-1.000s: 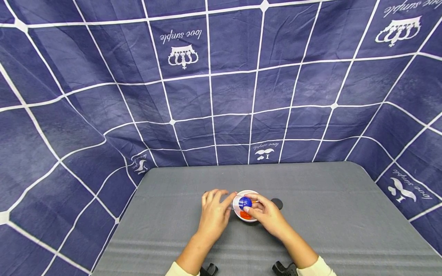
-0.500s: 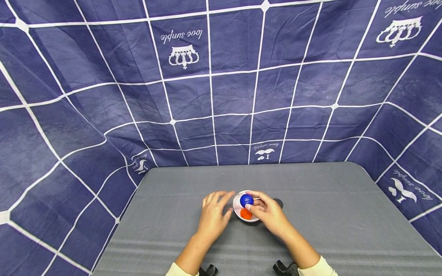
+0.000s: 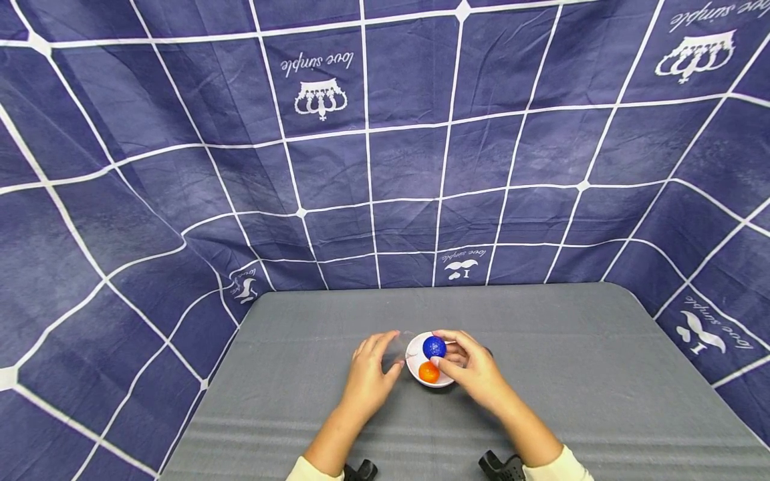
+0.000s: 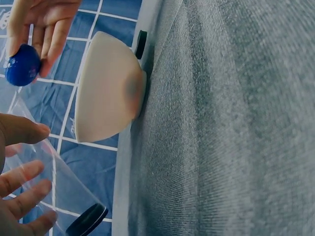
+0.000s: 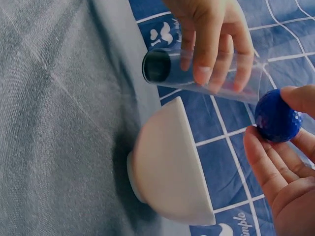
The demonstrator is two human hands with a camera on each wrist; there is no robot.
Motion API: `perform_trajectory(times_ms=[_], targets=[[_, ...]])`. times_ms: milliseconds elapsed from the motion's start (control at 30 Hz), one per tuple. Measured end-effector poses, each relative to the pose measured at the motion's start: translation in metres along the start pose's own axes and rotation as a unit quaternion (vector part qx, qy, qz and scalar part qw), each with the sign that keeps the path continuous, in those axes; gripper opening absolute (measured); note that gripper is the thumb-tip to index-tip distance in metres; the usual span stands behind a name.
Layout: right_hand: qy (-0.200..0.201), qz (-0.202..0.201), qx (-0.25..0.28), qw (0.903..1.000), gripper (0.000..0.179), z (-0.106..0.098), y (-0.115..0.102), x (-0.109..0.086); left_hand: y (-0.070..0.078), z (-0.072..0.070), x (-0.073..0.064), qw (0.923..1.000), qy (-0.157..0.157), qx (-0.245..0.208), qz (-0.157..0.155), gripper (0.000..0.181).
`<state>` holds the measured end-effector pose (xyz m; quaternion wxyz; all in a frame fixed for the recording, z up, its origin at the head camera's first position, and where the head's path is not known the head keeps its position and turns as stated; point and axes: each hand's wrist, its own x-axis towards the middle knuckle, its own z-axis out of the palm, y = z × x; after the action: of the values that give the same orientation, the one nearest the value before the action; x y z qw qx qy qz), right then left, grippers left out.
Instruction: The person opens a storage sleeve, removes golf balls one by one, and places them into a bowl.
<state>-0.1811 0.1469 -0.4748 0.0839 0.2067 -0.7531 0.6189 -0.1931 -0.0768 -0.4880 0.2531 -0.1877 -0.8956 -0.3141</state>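
Observation:
My left hand (image 3: 368, 374) grips a clear plastic tube (image 4: 74, 189) with a black base (image 4: 87, 220), fingers and thumb curled round its wall. The tube tilts, its mouth turned toward the right hand. Between thumb and fingertips, my right hand (image 3: 478, 377) pinches a shiny blue ball (image 3: 434, 347) with a dimpled surface. In the right wrist view the ball is right at the tube's mouth. Under both hands stands a white bowl (image 5: 170, 167), with an orange ball (image 3: 429, 372) visible inside it in the head view.
A flat black disc (image 4: 141, 45) lies on the grey table (image 3: 313, 334) beyond the bowl, mostly behind the right hand in the head view. Blue cloth (image 3: 409, 160) with white lines hangs behind and along the sides.
The blue ball, seen through the tube's wall a second ago, is now out at its mouth. The right hand has shifted slightly right with it, the left hand slightly left with the tube.

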Motion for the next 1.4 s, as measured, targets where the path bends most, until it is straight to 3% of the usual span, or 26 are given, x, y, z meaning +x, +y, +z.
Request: perform_trajectory(times_ms=[267, 600, 800, 1200, 1400], targets=[[0.003, -0.017, -0.062, 0.9979, 0.043, -0.005, 0.003, 0.000, -0.006, -0.002, 0.001, 0.9963, -0.014, -0.048, -0.071, 0.056], [0.017, -0.052, -0.155, 0.9864, 0.044, -0.010, 0.015, 0.000, -0.014, 0.001, 0.004, 0.9898, -0.012, -0.095, -0.105, 0.053], [0.011, -0.068, -0.237, 0.9690, 0.045, -0.011, 0.017, -0.002, -0.015, 0.002, 0.004, 0.9874, -0.009, -0.108, -0.115, 0.051], [-0.025, -0.050, -0.360, 0.9312, 0.044, -0.011, 0.016, -0.001, -0.018, 0.006, 0.003, 0.9804, -0.026, -0.133, -0.143, 0.051], [-0.052, -0.058, -0.370, 0.9258, 0.042, -0.012, 0.016, -0.003, -0.020, 0.010, 0.003, 0.9769, -0.020, -0.152, -0.149, 0.050]])
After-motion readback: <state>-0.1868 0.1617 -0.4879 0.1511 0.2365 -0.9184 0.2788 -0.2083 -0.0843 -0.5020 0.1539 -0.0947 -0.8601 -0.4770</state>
